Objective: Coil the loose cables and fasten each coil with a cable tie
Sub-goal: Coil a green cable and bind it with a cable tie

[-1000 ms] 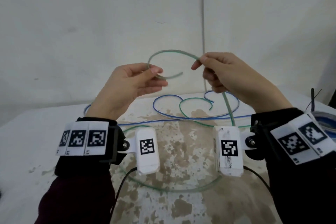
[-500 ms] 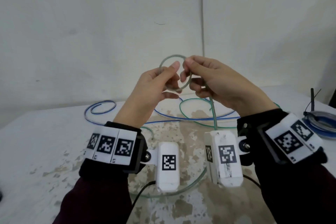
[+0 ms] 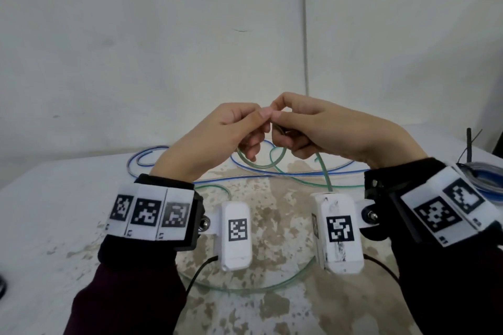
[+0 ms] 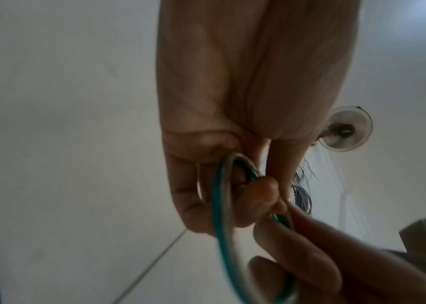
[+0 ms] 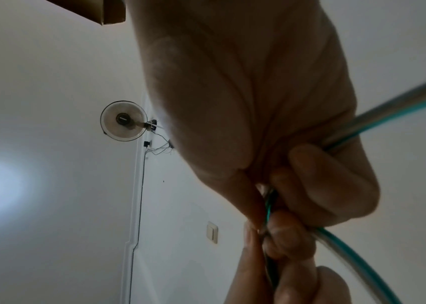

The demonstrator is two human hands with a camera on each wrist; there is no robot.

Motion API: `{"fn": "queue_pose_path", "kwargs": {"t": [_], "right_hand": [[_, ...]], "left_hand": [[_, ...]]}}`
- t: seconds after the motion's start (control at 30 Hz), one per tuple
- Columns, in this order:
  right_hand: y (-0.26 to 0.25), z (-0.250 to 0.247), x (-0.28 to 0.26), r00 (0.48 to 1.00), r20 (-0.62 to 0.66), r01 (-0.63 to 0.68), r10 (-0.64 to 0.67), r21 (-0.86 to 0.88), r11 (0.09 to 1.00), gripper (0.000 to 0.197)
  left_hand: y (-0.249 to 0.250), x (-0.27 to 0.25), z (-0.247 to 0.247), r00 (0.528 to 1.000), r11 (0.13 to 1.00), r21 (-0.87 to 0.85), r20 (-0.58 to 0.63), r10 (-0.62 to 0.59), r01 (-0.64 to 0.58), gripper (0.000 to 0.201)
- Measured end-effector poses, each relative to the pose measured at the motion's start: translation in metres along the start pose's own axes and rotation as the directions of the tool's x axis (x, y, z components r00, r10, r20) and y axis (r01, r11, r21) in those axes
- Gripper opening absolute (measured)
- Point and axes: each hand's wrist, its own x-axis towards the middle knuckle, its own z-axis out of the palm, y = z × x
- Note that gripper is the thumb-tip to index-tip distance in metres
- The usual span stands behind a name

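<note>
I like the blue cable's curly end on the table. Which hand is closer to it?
Left. The left hand is raised just right of the curly end; the right hand is farther right. Both grip the green cable.

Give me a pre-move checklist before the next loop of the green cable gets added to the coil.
1. Left hand grips the small loop of the green-striped translucent cable: ok.
2. Right hand holds the same cable, fingers curled round it: ok.
3. Loop closed between the hands, fingertips meeting: ok.
4. Slack left to feed: ok, the cable trails down onto the worn white table and curves toward the person.
5. Free of the blue cable: cannot tell, the two cross on the table.
6. Cable tie within reach: cannot tell, none clearly visible.
</note>
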Motion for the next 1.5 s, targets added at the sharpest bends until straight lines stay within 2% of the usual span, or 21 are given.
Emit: {"fn": "queue_pose_path", "kwargs": {"t": [0.13,0.2,0.27,0.43,0.57,0.63,0.73,0.87,1.0,1.1,1.17,1.23,1.33,1.43,1.5], "right_hand": [[-0.002,0.0,0.002,0.997,-0.05,0.064,-0.06,0.078,0.995,0.016],[-0.003,-0.003,0.002,0.99,-0.117,0.083,-0.075,0.066,0.994,0.015],[-0.002,-0.006,0.001,0.988,-0.129,0.087,-0.079,0.052,0.995,0.018],[0.001,-0.003,0.006,0.994,-0.09,0.069,-0.057,0.132,0.989,0.038],[0.007,0.006,0.016,0.991,-0.126,0.065,-0.05,0.118,0.991,0.038],[0.009,0.009,0.02,0.988,-0.15,0.075,-0.043,0.217,0.973,0.036],[0.007,0.008,0.02,0.988,-0.15,0.083,-0.033,0.342,0.936,0.035],[0.007,0.004,0.018,0.985,-0.165,0.1,-0.055,0.276,0.956,0.034],[0.01,0.008,0.022,0.982,-0.187,0.089,-0.032,0.31,0.947,0.035],[0.012,0.007,0.024,0.981,-0.194,0.069,-0.001,0.344,0.936,0.035],[0.014,0.005,0.024,0.981,-0.194,0.06,-0.004,0.282,0.958,0.036],[0.015,0.006,0.024,0.98,-0.201,0.057,-0.009,0.233,0.971,0.037],[0.014,0.009,0.025,0.981,-0.194,0.054,0.003,0.289,0.956,0.039],[0.014,0.009,0.023,0.991,-0.129,0.026,0.019,0.336,0.941,0.038],[0.013,0.008,0.023,0.993,-0.113,0.032,0.016,0.414,0.91,0.035]], "left_hand": [[-0.003,0.0,-0.007,1.0,0.997,-0.073,0.007,0.002,-0.002,0.028],[-0.004,0.0,-0.009,1.0,0.996,-0.087,-0.005,0.002,-0.002,0.027],[-0.004,0.0,-0.008,1.0,0.993,-0.115,-0.028,-0.006,0.003,0.027],[0.0,0.005,-0.004,0.989,0.976,-0.216,-0.145,0.001,-0.032,0.029],[0.0,0.007,-0.002,0.968,0.975,-0.213,-0.25,0.001,-0.056,0.03],[-0.001,0.008,-0.002,0.962,0.985,-0.166,-0.272,-0.007,-0.04,0.032],[-0.003,0.007,-0.005,0.974,0.996,-0.085,-0.224,-0.015,-0.004,0.037],[-0.002,0.003,-0.006,0.997,0.998,-0.049,-0.066,0.04,-0.043,0.026],[-0.001,0.004,-0.001,0.991,0.998,0.0,-0.122,0.061,-0.061,0.024],[-0.001,0.006,0.003,0.992,0.999,-0.045,-0.129,-0.012,0.006,0.027],[-0.001,0.007,0.006,0.991,0.993,-0.07,-0.096,-0.097,0.09,0.032],[-0.001,0.008,0.009,0.989,0.991,-0.06,-0.083,-0.122,0.117,0.036],[0.0,0.009,0.011,0.981,0.997,-0.051,-0.18,-0.069,0.061,0.037],[-0.001,0.01,0.007,0.945,0.994,-0.108,-0.322,-0.06,0.026,0.038],[-0.002,0.011,0.006,0.937,0.991,-0.13,-0.342,-0.065,0.021,0.037]]}}
